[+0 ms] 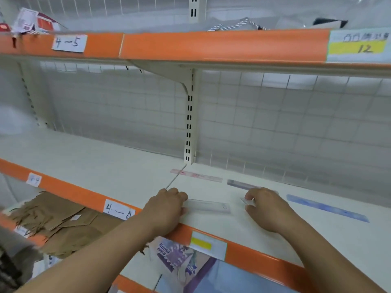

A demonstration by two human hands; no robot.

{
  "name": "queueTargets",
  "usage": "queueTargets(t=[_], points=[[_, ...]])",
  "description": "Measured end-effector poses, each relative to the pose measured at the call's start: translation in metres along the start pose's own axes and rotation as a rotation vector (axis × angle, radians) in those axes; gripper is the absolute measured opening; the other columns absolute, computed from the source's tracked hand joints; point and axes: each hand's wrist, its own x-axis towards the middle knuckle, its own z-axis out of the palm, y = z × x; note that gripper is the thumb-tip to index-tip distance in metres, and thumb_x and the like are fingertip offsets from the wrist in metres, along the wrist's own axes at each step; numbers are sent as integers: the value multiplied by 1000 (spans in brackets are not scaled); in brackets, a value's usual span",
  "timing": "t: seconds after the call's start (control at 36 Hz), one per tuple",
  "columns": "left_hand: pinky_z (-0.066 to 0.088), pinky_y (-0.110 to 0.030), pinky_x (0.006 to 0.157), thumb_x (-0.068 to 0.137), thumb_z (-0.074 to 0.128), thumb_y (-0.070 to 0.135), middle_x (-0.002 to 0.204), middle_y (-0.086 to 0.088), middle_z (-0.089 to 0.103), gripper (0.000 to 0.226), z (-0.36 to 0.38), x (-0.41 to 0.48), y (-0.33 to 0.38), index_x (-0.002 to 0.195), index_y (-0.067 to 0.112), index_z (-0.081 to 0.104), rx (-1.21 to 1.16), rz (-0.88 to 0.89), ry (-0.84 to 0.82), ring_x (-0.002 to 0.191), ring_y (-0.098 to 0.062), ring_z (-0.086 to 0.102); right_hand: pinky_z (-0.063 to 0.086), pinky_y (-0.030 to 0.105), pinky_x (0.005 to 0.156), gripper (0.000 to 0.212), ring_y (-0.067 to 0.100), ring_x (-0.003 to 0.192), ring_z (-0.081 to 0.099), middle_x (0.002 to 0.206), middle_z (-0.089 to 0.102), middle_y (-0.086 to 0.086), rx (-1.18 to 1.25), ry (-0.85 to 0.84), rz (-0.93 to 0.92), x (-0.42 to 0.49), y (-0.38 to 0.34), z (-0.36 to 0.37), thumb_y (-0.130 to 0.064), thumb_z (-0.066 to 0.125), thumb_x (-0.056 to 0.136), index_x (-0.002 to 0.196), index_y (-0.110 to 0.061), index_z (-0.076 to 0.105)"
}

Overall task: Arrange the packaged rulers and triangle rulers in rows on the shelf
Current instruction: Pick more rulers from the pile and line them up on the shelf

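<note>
Gripping clear ruler (208, 206), left hand (167, 210); right hand (267, 209) pinching packet (246, 201)

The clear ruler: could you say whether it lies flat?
Flat: the clear ruler rests on the shelf, left hand holding its end.

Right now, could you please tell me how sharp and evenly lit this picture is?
Head view: soft, even light, no hard shadows; the wide angle bows the orange shelf edge; motion blur smears the brown paper bags; the clear ruler at the left hand barely shows.
</note>
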Motion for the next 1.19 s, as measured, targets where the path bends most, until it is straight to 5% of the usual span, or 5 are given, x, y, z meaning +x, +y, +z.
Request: queueTargets(t=[0.58,0.72,0.86,1.19], points=[[41,-36,96,100,42,32,116,-5,45,32,19,55,-16,130,23,47,-91,334,-136,110,-22,42,44,28,94,31,23,114,50,118,57,1,-17,4,348,-30,23,33,-23,51,88,116,-29,62],[40,-34,98,99,42,37,122,-5,44,35,24,59,-8,131,22,47,-44,340,-164,115,-23,41,46,29,85,22,25,105,55,107,58,4,1,-4,329,-31,33,34,-24,51,87,103,-28,66],[37,-35,104,100,41,39,137,-4,38,46,28,62,-5,143,25,36,-35,330,-183,126,-24,36,41,30,101,35,22,123,44,125,49,2,-19,-19,289,-24,25,32,-33,53,92,127,-28,56],[39,-38,103,96,45,46,137,-7,38,53,16,57,-22,141,20,38,17,189,-204,128,-26,36,37,32,103,37,24,123,40,127,47,6,-39,-38,-7,13,-31,52,-31,53,94,130,-24,54]])
